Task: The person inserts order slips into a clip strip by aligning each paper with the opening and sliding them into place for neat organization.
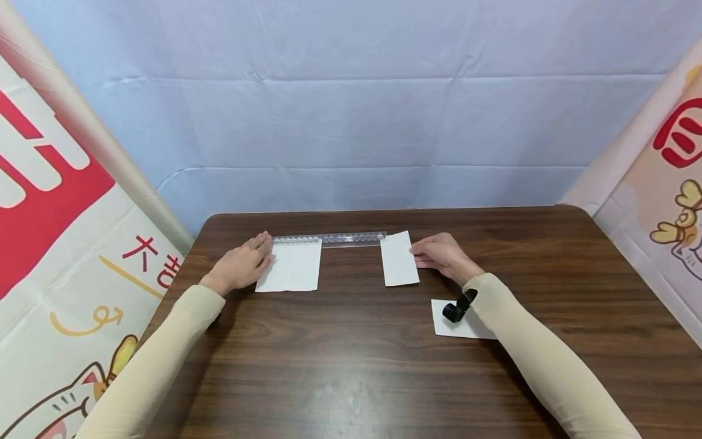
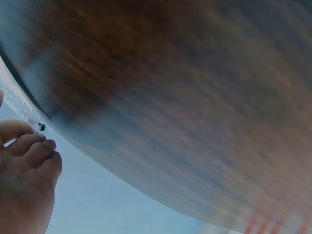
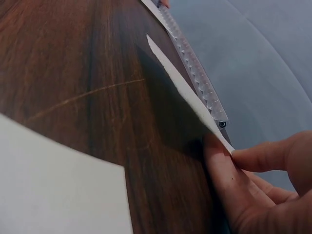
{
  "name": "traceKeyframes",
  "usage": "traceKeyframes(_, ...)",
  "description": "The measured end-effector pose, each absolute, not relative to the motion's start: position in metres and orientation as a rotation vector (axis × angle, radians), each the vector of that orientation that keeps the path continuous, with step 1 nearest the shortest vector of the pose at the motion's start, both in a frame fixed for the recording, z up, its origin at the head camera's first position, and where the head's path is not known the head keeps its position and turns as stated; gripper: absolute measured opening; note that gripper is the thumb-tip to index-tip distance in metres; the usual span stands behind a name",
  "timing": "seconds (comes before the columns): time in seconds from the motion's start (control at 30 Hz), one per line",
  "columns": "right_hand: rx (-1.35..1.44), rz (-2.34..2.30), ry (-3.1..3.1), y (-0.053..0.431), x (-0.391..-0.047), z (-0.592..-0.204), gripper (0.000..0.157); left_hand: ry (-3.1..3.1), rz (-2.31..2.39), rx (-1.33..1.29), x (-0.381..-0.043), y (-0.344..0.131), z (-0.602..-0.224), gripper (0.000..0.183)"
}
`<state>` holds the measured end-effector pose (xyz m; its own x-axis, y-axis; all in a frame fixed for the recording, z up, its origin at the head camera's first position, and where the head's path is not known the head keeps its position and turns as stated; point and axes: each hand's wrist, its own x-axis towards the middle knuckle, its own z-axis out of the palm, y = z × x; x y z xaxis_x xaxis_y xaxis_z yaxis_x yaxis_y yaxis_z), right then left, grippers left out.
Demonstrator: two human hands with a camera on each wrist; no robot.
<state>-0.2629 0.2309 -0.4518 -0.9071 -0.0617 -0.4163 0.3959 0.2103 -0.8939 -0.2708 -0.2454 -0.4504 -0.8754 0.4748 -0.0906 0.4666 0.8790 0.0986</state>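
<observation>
My left hand point(image 1: 241, 265) rests at the left end of a clear ridged plastic strip point(image 1: 353, 238), its thumb over the left edge of a white sheet of paper point(image 1: 290, 266). In the left wrist view, that hand's fingers point(image 2: 36, 153) lie right at the strip's end. My right hand point(image 1: 443, 255) pinches the right edge of a smaller white paper piece point(image 1: 400, 260), between thumb and fingers. This piece is tilted up off the table in the right wrist view, casting a shadow below. Its upper left corner overlaps the strip's right end in the head view.
Another white paper piece point(image 1: 463, 326) lies under my right forearm, partly hidden by the sleeve and a black wrist strap point(image 1: 459, 306). The strip runs along the far edge of the brown wooden table point(image 1: 340, 366). A pale blue cloth point(image 1: 351, 122) hangs behind it, printed cloths at both sides.
</observation>
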Motion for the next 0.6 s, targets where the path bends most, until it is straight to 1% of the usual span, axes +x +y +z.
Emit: traceKeyframes(0.6, 0.333, -1.682, 2.17, 0.2224, -0.2669, -0.4491, 0.044, 2.923, 0.094, 0.742, -0.2712, -0.2461, -0.4489, 0.065)
